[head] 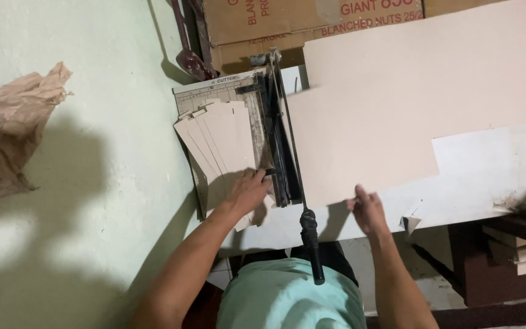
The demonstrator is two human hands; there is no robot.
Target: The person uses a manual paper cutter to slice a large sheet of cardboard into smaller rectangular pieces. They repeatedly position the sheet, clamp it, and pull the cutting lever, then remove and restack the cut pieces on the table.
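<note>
I look down on a pale green wall [111, 183] at the left and a white worktop [494, 164] running off to the right. Across the worktop lies the biggest loose thing, a large beige cardboard sheet [397, 103], its near left edge pushed up against the blade side of the paper cutter [263, 128]. Behind it, brown cardboard boxes [275, 24] stand against the back, and a crumpled brown paper bag [7, 128] hangs on the wall at far left.

The paper cutter sits at the worktop's left end, its black-handled blade arm [302, 207] swung down along the cutting edge and its handle jutting out over the near edge toward my mint green shirt [287, 298]. On the cutter's bed lies a fanned stack of cut beige strips [220, 140], overlapping and tilted.

My left hand [248, 192] rests flat on the near end of those strips, its grip spread and pressing down, just beside the blade arm. My right hand [368, 210] is at the near edge of the large sheet, fingers curled onto it; I cannot tell whether the grip pinches the edge or only rests there.
</note>
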